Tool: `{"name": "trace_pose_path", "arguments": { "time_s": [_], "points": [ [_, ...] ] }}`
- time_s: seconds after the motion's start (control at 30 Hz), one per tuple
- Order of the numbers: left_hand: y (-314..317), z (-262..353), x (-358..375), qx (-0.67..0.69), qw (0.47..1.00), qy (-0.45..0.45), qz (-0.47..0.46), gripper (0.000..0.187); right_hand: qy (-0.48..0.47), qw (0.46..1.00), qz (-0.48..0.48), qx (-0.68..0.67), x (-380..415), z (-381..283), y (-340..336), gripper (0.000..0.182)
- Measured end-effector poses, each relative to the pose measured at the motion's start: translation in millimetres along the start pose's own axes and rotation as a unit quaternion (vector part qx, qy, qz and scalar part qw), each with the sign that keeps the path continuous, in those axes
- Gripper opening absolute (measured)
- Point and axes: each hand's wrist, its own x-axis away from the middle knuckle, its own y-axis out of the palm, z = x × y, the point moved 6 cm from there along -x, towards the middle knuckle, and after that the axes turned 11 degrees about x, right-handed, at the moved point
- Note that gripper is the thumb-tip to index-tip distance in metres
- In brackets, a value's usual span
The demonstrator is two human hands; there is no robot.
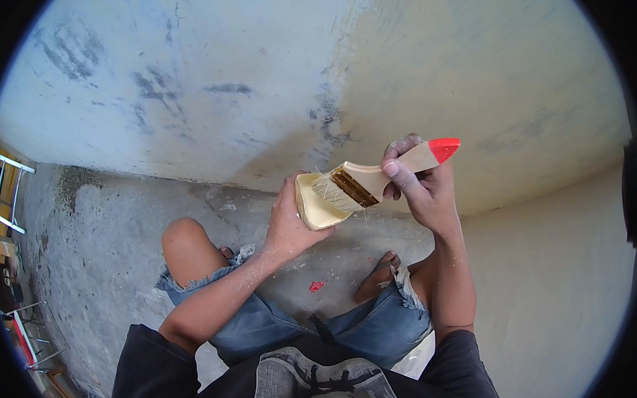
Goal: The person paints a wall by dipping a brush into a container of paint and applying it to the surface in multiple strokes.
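My left hand [289, 221] is wrapped round a small container of cream-coloured paint [322, 214], tilted so that its opening faces me. A wide paintbrush [363, 180] is pinched by its wooden handle in my right hand [419, 181]; the handle's end is red. Its pale bristles overlap the container's mouth in this view, pointing down to the left. A brown metal band joins the bristles to the handle.
Ahead rises a wall [454, 75], bluish white with dark scuffs on the left and beige on the right. Under me is a rough concrete floor [116, 234] with a red scrap [317, 286] on it. A white metal frame [8, 189] stands at far left.
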Motion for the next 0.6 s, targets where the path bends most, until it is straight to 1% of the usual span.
{"name": "trace_pose_path", "arguments": {
  "time_s": [0.03,0.1,0.13,0.2,0.27,0.3,0.33,0.4,0.43,0.5,0.6],
  "points": [
    [0,1,0,-0.004,1.000,0.003,-0.001,0.086,0.001,1.000,-0.002,0.001,-1,-1,1,0.018],
    [0,-2,0,-0.002,1.000,0.004,-0.005,0.086,0.015,0.998,-0.025,0.060,-3,-1,6,0.021],
    [0,-2,2,-0.002,1.000,0.006,-0.010,0.086,0.016,0.998,-0.027,0.059,-3,0,7,0.021],
    [1,-2,3,-0.003,1.000,0.001,-0.012,0.085,0.004,0.992,-0.053,0.111,-3,1,12,0.024],
    [2,-2,5,-0.002,1.000,-0.003,-0.014,0.085,-0.006,0.990,-0.060,0.130,-4,1,14,0.025],
    [3,-2,6,0.010,1.000,-0.011,-0.026,0.088,-0.016,0.986,-0.067,0.148,-4,1,16,0.026],
    [4,-1,6,0.023,0.999,-0.018,-0.037,0.092,-0.018,0.986,-0.067,0.150,-4,2,17,0.026],
    [6,-2,6,0.035,0.999,-0.017,-0.038,0.091,-0.049,0.980,-0.069,0.179,-4,0,20,0.027],
    [7,-3,7,0.045,0.998,-0.018,-0.040,0.091,-0.049,0.980,-0.069,0.180,-4,-2,21,0.027],
    [8,-2,7,0.040,0.998,-0.019,-0.041,0.091,-0.017,0.980,-0.086,0.180,-4,-2,23,0.028],
    [7,1,7,0.034,0.998,-0.021,-0.043,0.092,-0.028,0.976,-0.092,0.197,-3,-3,25,0.028]
  ]
}}
